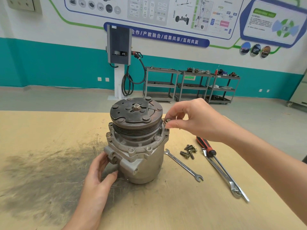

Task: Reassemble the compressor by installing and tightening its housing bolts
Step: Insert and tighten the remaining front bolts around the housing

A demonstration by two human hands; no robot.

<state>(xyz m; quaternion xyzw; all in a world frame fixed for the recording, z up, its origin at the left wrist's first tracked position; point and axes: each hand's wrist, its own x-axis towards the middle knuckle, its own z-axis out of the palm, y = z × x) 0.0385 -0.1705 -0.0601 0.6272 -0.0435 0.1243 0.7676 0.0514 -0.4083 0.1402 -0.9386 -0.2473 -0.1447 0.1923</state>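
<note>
Compressor: the compressor [136, 143] is standing upright on the tabletop [49, 163], with its round pulley facing up.
Left hand: my left hand [99, 173] is resting against the lower left side of the housing, fingers relaxed and fairly straight, steadying it.
Right hand: my right hand [191, 118] is pinching one bolt [168, 120] with its fingers, just beside the pulley, over a hole at the right of the rim.
Done: I am seeing a few bolt heads already sitting in the rim, on the left and front. I cannot tell if they are tight.
Left to do: loose bolts [188, 151] are still waiting in a little pile on the tabletop. The small wrench [183, 165], the big wrench [221, 175] and the screwdriver [206, 146] are lying unused near them, so I am thinking the tightening is still ahead.
</note>
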